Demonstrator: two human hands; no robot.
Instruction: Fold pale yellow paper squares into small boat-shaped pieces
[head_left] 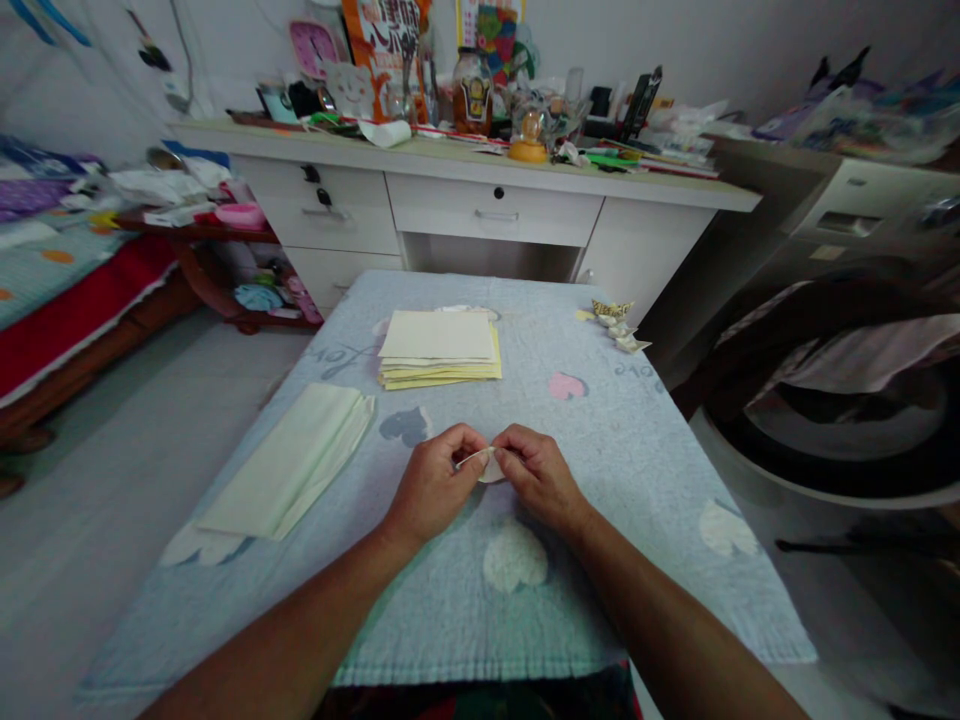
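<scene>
Both hands meet over the middle of the cloth-covered table (600, 560). My left hand (439, 472) pinches one side of a small folded piece of pale paper (493, 470). On its other side, my right hand (541, 475) grips the same paper between thumb and fingers. Much of the paper is hidden by the fingers. Beyond the hands lies a stack of cream and yellow paper sheets (439, 335). To the left rests a slanted pile of long, pale green-white folded paper (281, 465). Several small folded paper pieces (619, 325) sit at the far right corner.
Behind the table stands a white desk (491, 215) crowded with a jar (472, 95), a pink clock (313, 48) and other clutter. A front-loading washing machine (855, 220) with laundry in its opening stands at right. A bed (67, 270) and a low wooden shelf (217, 235) are at left.
</scene>
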